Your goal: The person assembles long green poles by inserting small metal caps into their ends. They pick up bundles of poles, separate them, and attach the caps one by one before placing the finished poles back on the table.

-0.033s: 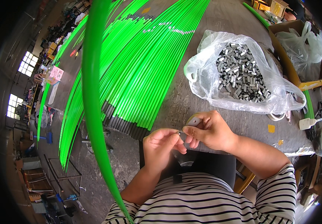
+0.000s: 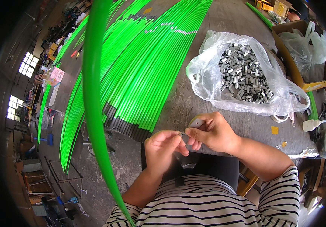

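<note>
While the left hand (image 2: 163, 148) pinches a green rod (image 2: 95, 113), right hand (image 2: 212, 132) fingers clamp a small metal sleeve (image 2: 182, 133).

Black-white striped short-sleeved shirt (image 2: 216, 204); bare forearms

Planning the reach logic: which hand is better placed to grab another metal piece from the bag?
Right, probably. The right hand lies just below the plastic bag of metal pieces; the left hand sits farther, nearer the green rods.

Head view, looking down, close over table (image 2: 193, 102)
</note>
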Tool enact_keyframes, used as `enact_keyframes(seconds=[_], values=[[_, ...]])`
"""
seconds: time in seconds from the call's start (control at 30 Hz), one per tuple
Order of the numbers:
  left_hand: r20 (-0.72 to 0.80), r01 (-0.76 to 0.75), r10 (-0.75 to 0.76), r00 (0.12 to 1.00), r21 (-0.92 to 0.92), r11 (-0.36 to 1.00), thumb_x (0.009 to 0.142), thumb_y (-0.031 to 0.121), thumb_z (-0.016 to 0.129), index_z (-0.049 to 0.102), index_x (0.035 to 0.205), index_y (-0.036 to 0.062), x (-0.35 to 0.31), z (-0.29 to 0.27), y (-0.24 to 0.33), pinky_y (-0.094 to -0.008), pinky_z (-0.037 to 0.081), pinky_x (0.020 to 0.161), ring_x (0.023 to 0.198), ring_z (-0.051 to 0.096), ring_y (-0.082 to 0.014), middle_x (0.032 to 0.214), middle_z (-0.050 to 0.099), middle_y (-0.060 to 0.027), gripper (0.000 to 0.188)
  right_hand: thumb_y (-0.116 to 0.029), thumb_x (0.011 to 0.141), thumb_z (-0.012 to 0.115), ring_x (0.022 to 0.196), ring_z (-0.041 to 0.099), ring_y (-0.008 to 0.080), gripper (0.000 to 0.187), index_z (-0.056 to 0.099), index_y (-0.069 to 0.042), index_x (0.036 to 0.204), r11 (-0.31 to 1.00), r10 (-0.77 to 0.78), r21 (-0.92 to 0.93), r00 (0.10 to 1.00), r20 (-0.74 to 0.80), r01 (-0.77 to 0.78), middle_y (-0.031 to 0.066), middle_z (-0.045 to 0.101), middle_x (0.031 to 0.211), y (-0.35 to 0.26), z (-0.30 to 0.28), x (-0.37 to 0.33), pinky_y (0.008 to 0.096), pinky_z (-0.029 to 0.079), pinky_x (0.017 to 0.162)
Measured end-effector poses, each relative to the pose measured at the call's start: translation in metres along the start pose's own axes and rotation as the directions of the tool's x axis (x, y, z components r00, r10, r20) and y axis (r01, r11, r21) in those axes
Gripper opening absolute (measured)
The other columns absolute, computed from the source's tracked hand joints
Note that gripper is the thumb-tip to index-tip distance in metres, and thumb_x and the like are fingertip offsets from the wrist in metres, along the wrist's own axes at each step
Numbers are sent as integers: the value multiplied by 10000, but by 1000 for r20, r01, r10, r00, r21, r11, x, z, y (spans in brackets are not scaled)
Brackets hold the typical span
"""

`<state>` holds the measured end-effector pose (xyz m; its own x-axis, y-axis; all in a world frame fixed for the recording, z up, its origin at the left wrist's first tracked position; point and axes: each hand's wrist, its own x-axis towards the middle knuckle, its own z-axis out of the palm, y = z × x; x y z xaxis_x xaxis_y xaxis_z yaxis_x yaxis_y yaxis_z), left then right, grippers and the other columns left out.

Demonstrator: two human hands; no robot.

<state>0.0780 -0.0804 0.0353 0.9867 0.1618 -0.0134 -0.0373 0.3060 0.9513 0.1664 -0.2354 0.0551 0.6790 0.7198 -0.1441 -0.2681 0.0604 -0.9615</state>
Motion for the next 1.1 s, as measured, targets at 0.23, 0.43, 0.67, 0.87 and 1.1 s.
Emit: enact_keyframes(seconds=[0.23, 0.43, 0.67, 0.87, 1.1], values=[[-7, -61, 62, 998, 106, 992, 877, 78, 535, 569, 901, -73, -1, 3, 1, -263, 502, 448, 485, 570, -164, 655, 593, -111, 156, -51, 848, 572, 546, 588, 121, 139, 570, 51, 753, 1000, -10, 6, 1000, 0, 10, 80, 600, 636, 0, 1, -1, 232, 489, 484], [15, -65, 64, 998, 185, 981, 897, 88, 502, 564, 890, -75, -1, 2, 3, -254, 487, 436, 476, 563, -160, 645, 585, -109, 175, -48, 839, 575, 543, 588, 124, 150, 570, 57, 732, 1000, -15, -5, 1000, -5, 15, 91, 598, 622, -1, 2, -2, 231, 488, 475], [88, -17, -12, 996, 322, 947, 931, 142, 448, 519, 790, -38, 2, -1, 9, -250, 444, 397, 442, 523, -147, 588, 466, -35, 240, -46, 838, 580, 544, 586, 117, 150, 571, 62, 734, 1000, -29, -12, 1000, 12, 29, 86, 599, 620, 0, 3, -3, 225, 484, 474], [104, 152, -158, 982, 61, 987, 942, 186, 433, 486, 769, -7, 3, -2, 11, -255, 450, 421, 481, 525, -145, 616, 463, -28, 265, -25, 853, 565, 567, 591, 115, 90, 586, 51, 810, 994, -103, 30, 993, 49, 102, 86, 621, 677, 3, 0, -2, 231, 501, 526], [52, -57, 53, 997, 76, 995, 865, 50, 553, 552, 954, -26, 3, -2, 5, -257, 496, 554, 629, 580, -132, 774, 602, -86, 117, -23, 855, 560, 559, 588, 111, 100, 570, 45, 782, 994, -61, 95, 997, 44, 56, 82, 614, 667, -1, 0, -2, 223, 496, 516]])
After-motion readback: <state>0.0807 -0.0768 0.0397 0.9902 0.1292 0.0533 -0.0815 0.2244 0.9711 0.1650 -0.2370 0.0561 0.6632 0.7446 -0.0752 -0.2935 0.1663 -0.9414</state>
